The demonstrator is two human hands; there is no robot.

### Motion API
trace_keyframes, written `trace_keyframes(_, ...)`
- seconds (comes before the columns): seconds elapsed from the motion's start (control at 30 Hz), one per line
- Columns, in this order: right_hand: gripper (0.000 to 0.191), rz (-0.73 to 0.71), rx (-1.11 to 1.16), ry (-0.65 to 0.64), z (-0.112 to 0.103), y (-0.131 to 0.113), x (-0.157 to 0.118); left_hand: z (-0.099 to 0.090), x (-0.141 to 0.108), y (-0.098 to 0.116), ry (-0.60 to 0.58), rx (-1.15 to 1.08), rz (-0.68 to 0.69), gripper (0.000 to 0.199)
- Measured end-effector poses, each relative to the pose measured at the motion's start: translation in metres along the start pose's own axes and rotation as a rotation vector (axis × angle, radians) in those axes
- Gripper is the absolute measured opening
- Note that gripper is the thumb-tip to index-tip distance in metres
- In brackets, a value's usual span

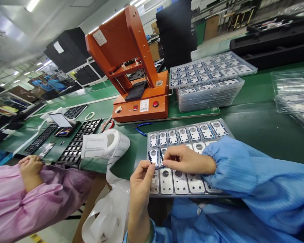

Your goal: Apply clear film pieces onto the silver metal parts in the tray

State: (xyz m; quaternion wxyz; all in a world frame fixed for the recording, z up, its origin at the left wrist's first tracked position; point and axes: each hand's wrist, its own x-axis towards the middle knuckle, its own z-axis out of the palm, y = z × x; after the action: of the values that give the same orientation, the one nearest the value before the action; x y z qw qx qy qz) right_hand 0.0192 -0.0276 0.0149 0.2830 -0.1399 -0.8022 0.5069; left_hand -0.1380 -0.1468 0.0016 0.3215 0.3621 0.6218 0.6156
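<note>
You pinched a thin dark strip [150, 157] with your left hand [141, 184], holding it against a metal plate [154, 157] in the second row of a clear tray [190, 123], while your right hand [187, 160] held a second strip [161, 155] just beside it. The tray lay on the green desk [255, 135], an orange press [140, 109] beyond it; a co-worker's clasped hands [31, 168] rested at left.

Pale blue sleeves [253, 182] — elasticated cuffs [209, 159]
</note>
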Motion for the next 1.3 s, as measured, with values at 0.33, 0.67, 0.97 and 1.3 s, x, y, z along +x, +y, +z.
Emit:
trace_keyframes(0.33, 0.015, 0.197, -0.199, 0.009, -0.027, -0.010, -0.016, 0.024, 0.002, 0.005, -0.077, 0.313, 0.131, 0.019)
trace_keyframes(0.67, 0.015, 0.348, -0.192, 0.022, -0.022, 0.014, -0.024, 0.040, 0.009, -0.012, -0.065, 0.634, 0.211, 0.015)
trace_keyframes(0.97, 0.015, 0.405, -0.309, -0.022, -0.020, 0.014, -0.022, 0.040, 0.009, -0.015, -0.062, 0.689, 0.233, 0.019)
trace_keyframes(1.3, 0.015, 0.412, -0.349, -0.034, -0.021, 0.010, -0.021, 0.038, 0.008, -0.017, -0.070, 0.732, 0.251, 0.016)
